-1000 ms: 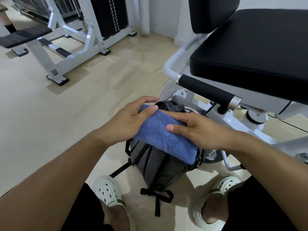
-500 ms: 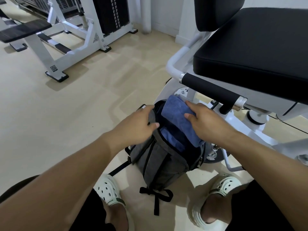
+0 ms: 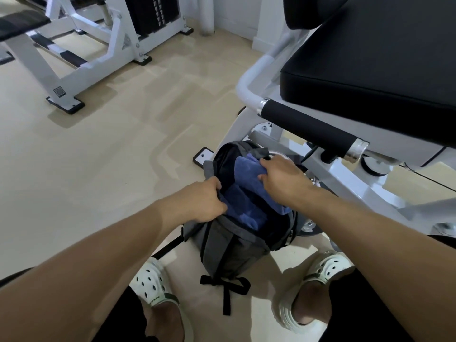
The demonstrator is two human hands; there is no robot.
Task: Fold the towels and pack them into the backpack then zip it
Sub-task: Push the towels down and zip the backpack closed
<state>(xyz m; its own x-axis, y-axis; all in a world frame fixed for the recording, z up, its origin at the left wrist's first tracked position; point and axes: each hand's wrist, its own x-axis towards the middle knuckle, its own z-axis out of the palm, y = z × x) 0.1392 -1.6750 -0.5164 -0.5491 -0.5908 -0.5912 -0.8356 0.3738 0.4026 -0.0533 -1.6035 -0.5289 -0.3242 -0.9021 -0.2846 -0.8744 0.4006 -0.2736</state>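
Clearly I am deep in the packing step. Nearest me, the grey backpack [image 3: 232, 245] stands on the floor between my feet, its mouth gaping. My left hand [image 3: 202, 203] grips the near-left rim of the opening and pulls it wide. Inside, against the near wall, one folded blue towel [image 3: 243, 206] already sits low in the bag. Farther in, my right hand [image 3: 283, 178] clutches a second blue towel [image 3: 249, 169] and holds it half sunk along the far-right side of the opening. I judge the folding done for these two; what remains is seating this towel and closing the zip, which looks fully undone. Whether more towels wait elsewhere, I cannot tell.
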